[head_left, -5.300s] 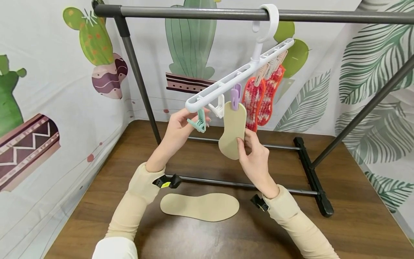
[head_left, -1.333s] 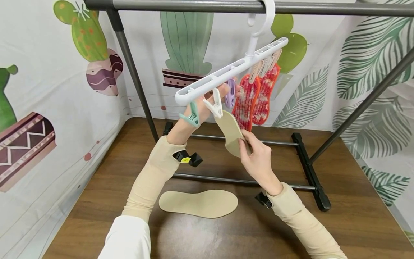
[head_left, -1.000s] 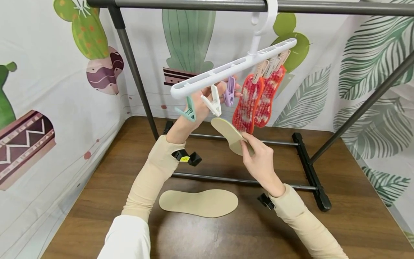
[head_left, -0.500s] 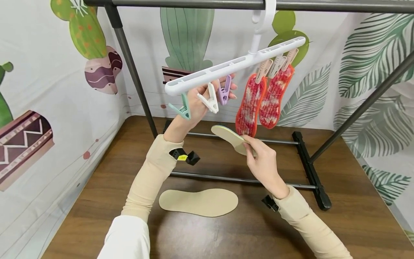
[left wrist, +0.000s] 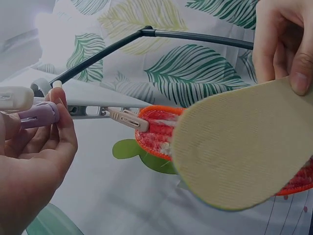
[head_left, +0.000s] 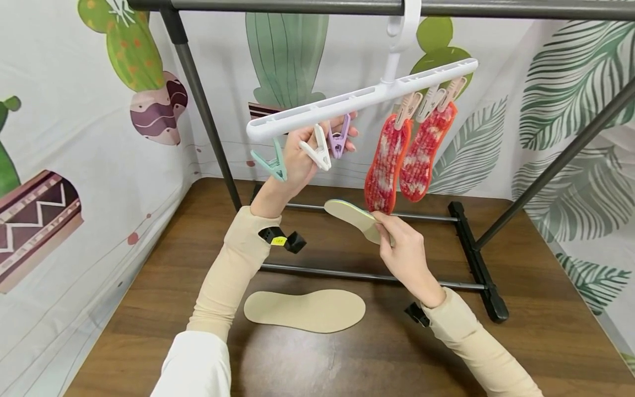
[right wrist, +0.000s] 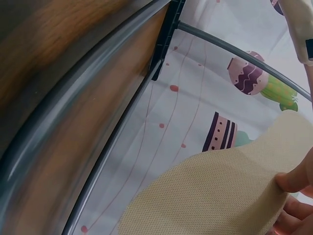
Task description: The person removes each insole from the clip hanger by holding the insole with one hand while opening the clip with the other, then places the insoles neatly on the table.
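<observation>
In the head view my left hand (head_left: 300,160) reaches up under the white clip hanger (head_left: 362,102), its fingers behind a purple clothes peg (head_left: 339,138). The left wrist view shows that purple peg (left wrist: 39,115) held between thumb and fingers. My right hand (head_left: 404,253) pinches the edge of a beige insole (head_left: 349,214), which is tilted and apart from the pegs. Close up, this insole (right wrist: 205,191) has a fine woven texture. A second beige insole (head_left: 305,311) lies flat on the table. White (head_left: 317,150) and mint (head_left: 273,161) pegs hang beside my left hand.
Two red-and-white knitted insoles (head_left: 387,165) with orange edges hang from pale pegs (head_left: 408,110) at the hanger's right. The hanger hooks over a dark metal rack (head_left: 297,6) standing on the wooden table (head_left: 163,309). Patterned cloth (head_left: 218,110) hangs behind.
The insole in my right hand has come out of the purple peg, dropped lower and tilted. My left hand moved from the mint peg to the purple one. The hanger has swivelled.
</observation>
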Motion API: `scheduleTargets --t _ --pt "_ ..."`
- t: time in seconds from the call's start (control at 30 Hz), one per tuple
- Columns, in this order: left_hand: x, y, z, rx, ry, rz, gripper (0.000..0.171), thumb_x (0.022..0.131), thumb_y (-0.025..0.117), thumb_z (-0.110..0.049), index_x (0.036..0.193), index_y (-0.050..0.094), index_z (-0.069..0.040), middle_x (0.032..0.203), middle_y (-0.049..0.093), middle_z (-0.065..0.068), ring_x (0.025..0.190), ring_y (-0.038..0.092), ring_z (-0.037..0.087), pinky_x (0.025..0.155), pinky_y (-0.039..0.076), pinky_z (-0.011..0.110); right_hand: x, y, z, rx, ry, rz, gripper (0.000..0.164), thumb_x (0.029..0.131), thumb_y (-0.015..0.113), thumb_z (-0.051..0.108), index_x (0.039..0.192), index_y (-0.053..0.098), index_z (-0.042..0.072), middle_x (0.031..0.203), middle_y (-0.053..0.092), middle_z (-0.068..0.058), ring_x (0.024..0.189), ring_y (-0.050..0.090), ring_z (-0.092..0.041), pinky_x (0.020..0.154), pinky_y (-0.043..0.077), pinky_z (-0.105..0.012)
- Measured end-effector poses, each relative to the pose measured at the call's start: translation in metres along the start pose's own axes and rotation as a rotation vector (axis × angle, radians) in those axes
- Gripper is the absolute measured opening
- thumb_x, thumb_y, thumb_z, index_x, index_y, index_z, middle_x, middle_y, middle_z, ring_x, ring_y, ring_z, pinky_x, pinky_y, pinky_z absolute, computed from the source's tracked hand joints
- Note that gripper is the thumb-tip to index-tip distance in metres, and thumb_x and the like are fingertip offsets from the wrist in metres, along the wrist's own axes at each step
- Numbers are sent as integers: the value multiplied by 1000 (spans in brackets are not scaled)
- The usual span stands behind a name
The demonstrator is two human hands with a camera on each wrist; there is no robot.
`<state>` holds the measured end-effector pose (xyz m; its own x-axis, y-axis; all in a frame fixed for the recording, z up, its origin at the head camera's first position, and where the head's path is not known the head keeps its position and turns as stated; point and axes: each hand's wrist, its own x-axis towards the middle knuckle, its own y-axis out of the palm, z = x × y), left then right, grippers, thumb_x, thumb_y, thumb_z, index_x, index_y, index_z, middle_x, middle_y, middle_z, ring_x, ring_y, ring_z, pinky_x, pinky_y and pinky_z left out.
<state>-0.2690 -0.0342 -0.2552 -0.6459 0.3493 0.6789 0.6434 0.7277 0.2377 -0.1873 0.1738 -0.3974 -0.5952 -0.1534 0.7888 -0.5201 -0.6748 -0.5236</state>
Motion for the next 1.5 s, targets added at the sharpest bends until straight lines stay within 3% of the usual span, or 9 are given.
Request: scheduleTargets --t 0.3,0.73,1.0,1.23,1.33,1.5 --pt "0 -6 -2 -43 -74 -26 41 102 25 1 130 35 29 125 56 29 94 63 18 78 56 29 -3 -1 -3 -8 3 7 23 88 64 -2 110 70 3 94 72 -13 81 69 -25 67 54 -41" --pt "0 -11 1 -132 -100 -19 45 103 27 -4 133 29 29 115 64 9 91 62 18 77 54 27 -7 -2 -6 -35 -8 37 26 87 63 -5 110 70 3 90 71 -13 70 62 -23 56 47 -37" --pt "0 -15 6 -184 -100 15 54 103 43 -16 133 33 27 118 64 9 97 61 21 81 54 29 -10 -5 -8 -72 -33 61 29 85 65 -8 111 70 3 90 71 -14 69 62 -24 54 46 -36" --pt "1 -14 3 -163 -135 -15 48 105 28 -10 135 28 27 117 63 7 96 61 18 79 54 26 -13 -8 -8 -81 -38 95 27 84 67 -6 109 71 2 87 71 -13 64 58 -20 52 44 -33" --pt "0 -15 2 -204 -151 -8 49 105 27 -12 136 26 27 118 62 7 98 59 18 79 53 26 -15 -9 -8 -92 -46 114 26 84 69 -5 108 71 2 85 71 -12 61 54 -18 51 44 -32" --pt "-1 -20 4 -261 -139 36 77 98 54 -30 138 21 27 114 63 8 95 59 19 82 52 25 -17 -12 -8 -97 -43 141 27 83 70 -5 108 71 2 84 71 -12 59 50 -16 50 43 -31"
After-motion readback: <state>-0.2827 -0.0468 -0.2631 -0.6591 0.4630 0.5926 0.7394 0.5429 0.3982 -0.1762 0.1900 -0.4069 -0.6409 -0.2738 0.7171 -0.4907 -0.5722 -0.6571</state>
